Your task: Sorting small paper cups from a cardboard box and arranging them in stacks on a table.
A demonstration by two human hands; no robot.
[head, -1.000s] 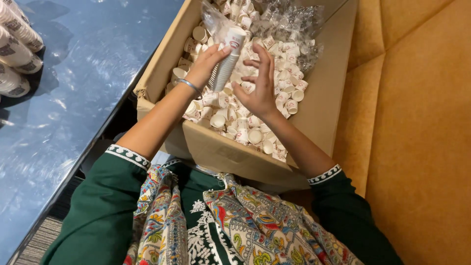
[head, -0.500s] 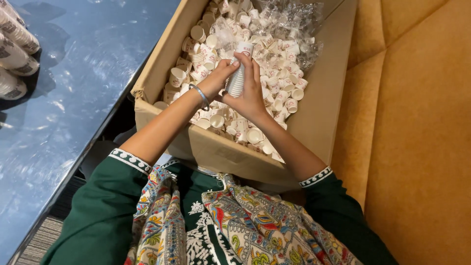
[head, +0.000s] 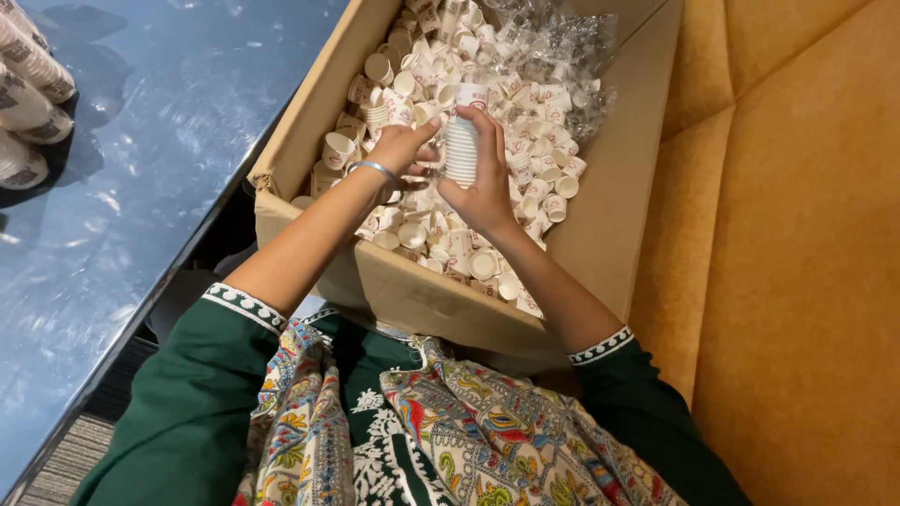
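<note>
A short stack of small white paper cups (head: 463, 141) stands upright over an open cardboard box (head: 619, 178). My right hand (head: 485, 183) wraps around the stack from the right side. My left hand (head: 401, 147), with a thin bracelet at the wrist, pinches the stack's lower left side with its fingertips. The box is full of loose small paper cups (head: 525, 201) lying in all directions. Crumpled clear plastic wrap (head: 553, 47) lies over the cups at the far end of the box.
A glossy blue table (head: 141, 159) runs along the left, with stacks of patterned paper cups (head: 28, 94) lying at its far left edge. An orange padded seat (head: 787, 262) fills the right side. The box rests against my lap.
Both hands have drawn together around the cup stack and lifted it upright. A second ago the stack lay tilted in plastic wrap, with my hands spread wider.
</note>
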